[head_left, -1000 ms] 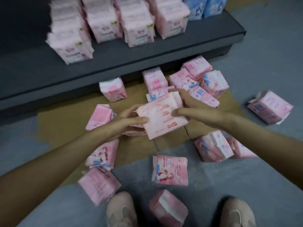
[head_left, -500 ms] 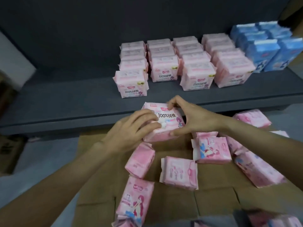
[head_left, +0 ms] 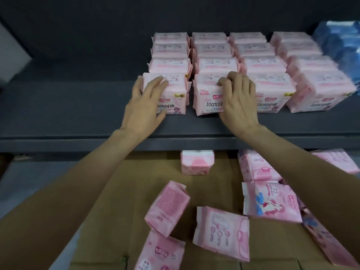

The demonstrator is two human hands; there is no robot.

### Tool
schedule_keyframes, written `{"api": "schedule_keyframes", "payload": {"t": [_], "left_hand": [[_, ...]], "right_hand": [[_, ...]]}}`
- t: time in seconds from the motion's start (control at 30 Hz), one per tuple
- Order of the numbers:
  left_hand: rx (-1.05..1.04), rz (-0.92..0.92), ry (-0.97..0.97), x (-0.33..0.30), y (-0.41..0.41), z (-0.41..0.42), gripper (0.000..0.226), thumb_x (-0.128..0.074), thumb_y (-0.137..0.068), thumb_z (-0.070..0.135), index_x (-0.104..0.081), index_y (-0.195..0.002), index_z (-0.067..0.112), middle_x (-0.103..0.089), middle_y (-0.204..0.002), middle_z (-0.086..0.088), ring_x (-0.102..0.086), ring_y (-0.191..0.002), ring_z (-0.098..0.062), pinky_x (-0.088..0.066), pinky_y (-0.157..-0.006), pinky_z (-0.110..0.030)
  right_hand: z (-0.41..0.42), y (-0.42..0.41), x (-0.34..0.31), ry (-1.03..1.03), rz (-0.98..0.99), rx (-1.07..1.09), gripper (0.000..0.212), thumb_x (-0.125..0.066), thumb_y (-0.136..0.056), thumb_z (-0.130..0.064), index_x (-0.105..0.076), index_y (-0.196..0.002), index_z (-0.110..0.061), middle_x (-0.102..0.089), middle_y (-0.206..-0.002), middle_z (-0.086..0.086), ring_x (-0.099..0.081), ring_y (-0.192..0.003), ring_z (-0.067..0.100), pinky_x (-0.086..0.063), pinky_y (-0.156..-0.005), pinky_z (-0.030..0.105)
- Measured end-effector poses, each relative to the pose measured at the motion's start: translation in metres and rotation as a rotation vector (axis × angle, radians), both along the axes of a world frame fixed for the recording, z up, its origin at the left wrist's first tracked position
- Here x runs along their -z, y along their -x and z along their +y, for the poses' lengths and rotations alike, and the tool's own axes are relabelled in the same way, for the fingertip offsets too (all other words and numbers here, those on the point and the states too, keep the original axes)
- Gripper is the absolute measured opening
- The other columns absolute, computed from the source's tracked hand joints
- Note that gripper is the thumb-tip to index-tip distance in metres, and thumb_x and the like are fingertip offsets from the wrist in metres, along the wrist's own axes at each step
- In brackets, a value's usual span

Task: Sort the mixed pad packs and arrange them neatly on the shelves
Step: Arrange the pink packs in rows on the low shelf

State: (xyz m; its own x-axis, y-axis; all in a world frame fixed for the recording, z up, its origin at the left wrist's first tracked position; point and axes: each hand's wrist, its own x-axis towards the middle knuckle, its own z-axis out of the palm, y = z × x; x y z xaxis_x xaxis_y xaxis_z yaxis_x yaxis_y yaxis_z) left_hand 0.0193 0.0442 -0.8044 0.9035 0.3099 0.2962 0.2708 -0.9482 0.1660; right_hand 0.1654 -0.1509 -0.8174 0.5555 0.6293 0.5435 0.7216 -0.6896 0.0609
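Non-task stuff you've got in view: flattened brown cardboard spread over the floor below the shelving, seams showing near the bottom edge. Grey floor visible left of the cardboard. Dark back panel fills the top of the view. Pale whitish object at the far left edge, cropped and blurred, so you can't tell what it is.

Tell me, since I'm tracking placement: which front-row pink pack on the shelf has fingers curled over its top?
The second front pack from the left: the right hand curls over it, while the left hand lies flat against the leftmost pack.
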Motion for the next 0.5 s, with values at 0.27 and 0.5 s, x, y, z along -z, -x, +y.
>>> {"api": "schedule_keyframes", "payload": {"t": [0.27, 0.5], "left_hand": [[0.030, -0.144, 0.005, 0.005, -0.012, 0.003, 0.056, -0.069, -0.084, 0.019, -0.048, -0.136, 0.019, -0.047, -0.140, 0.003, -0.031, -0.132, -0.035, -0.055, -0.068, -0.046], [-0.008, -0.152, 0.029, 0.010, -0.022, -0.005, 0.054, -0.065, -0.088, 0.019, -0.044, -0.138, 0.022, -0.042, -0.145, 0.006, -0.025, -0.138, -0.030, -0.053, -0.069, -0.043]], "right_hand": [[-0.006, -0.016, -0.012, 0.170, 0.097, -0.043, 0.070, -0.078, -0.067, -0.047, -0.045, -0.116, -0.008, -0.043, -0.130, 0.020, -0.042, -0.117, 0.038, -0.035, -0.092, 0.045], [-0.003, -0.006, -0.014, 0.154, 0.095, -0.015, 0.057, -0.073, -0.077, -0.029, -0.046, -0.119, -0.002, -0.044, -0.134, 0.019, -0.042, -0.122, 0.036, -0.033, -0.097, 0.044]]}}
